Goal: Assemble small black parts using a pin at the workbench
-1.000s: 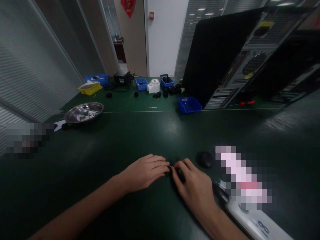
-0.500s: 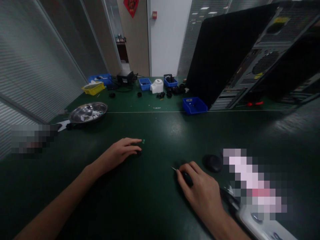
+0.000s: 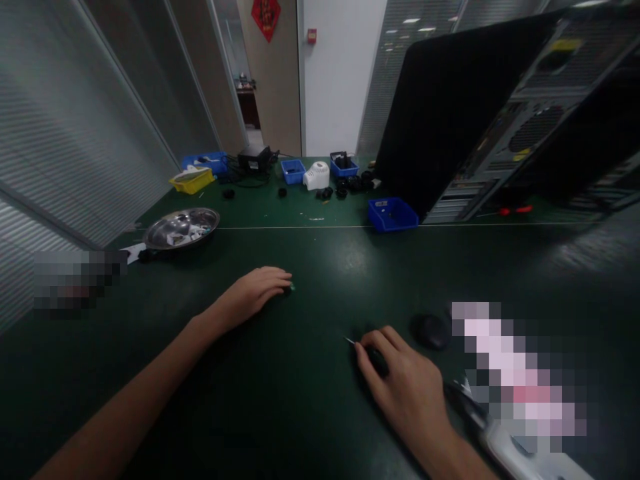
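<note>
My left hand rests low over the green table, its fingers drawn together. Under its fingertips is a small green piece, partly covered; I cannot make out its exact kind. A dark spot beside it may be shadow. My right hand is wrapped round a screwdriver with a dark handle. Its thin metal shaft sticks out past the thumb and points left, just above the tabletop. Right of that hand lies a round black object.
At the left stands a metal bowl with scraps inside. Along the back are a yellow tray, a white vented part and several blue bins, one nearer. Computer cases stand at right. A white device lies front right.
My left hand has moved slightly right and away from me, its fingers closing over the small green piece. My right hand holds the screwdriver nearly still. The view has shifted slightly.
</note>
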`<state>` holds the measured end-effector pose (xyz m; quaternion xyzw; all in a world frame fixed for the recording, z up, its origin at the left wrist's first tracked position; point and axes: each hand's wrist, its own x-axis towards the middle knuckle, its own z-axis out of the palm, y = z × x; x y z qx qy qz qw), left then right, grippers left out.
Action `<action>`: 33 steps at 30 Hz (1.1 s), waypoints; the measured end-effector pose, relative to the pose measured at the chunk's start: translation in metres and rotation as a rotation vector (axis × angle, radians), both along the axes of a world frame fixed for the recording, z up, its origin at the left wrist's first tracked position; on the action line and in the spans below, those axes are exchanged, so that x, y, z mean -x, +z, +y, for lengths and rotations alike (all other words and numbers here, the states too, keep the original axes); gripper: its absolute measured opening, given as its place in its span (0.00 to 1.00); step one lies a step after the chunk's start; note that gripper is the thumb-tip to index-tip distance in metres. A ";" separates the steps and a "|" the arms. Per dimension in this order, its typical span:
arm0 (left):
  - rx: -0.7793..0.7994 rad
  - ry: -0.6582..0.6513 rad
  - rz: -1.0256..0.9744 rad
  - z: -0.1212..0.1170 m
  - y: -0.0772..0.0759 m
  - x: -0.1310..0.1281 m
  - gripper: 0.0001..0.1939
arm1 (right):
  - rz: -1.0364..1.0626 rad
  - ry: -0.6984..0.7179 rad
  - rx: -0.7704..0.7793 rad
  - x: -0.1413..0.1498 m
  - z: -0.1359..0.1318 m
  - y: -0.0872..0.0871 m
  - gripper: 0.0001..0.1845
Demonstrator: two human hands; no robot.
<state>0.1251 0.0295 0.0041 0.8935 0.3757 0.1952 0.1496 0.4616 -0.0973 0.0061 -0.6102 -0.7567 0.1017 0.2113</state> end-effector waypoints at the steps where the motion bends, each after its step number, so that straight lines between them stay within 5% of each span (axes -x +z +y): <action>1: 0.024 -0.020 -0.006 0.002 0.002 -0.005 0.17 | 0.000 -0.002 0.001 0.000 0.000 0.000 0.17; 5: 0.083 -0.053 -0.032 0.009 0.008 -0.020 0.14 | 0.012 -0.004 0.003 0.000 0.001 0.001 0.16; 9: 0.042 0.124 -0.089 0.019 0.005 -0.007 0.16 | 0.025 0.006 0.015 0.001 0.000 0.002 0.16; 14: -0.052 0.565 -0.114 0.028 -0.001 0.063 0.18 | 0.033 0.018 0.011 0.000 0.000 0.004 0.16; 18: -0.104 0.764 -0.025 0.025 -0.001 0.120 0.18 | 0.034 0.020 0.000 -0.001 0.000 0.004 0.15; 22: -0.152 0.819 0.019 0.019 -0.001 0.139 0.19 | 0.037 0.014 0.009 -0.001 0.000 0.004 0.16; 33: -0.246 0.822 0.013 0.017 -0.005 0.137 0.14 | 0.038 0.018 0.006 -0.001 -0.001 0.005 0.15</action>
